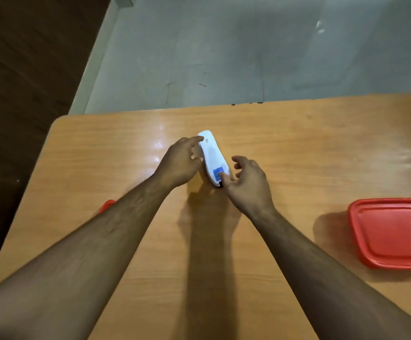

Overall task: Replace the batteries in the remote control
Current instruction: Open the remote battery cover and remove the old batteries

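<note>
White plastic lies between the two hands: the remote control (213, 158) rests face down near the middle of the bench (297, 148), its long axis running from near right to far left, a blue label at its near end. The left hand (181, 163) sits against its left edge, fingers (197, 139) spread and loose, the index tip touching the far end of the casing; nothing is clasped. The right hand (247, 185) is at the near end, its thumb pressing on the blue label while the other fingers curl freely above the bench, not closed around the body. Both bare forearms reach in from the near edge. To the right, well apart, lies a red lid (393, 231). A red object (106, 206) peeks out beside the left forearm.
</note>
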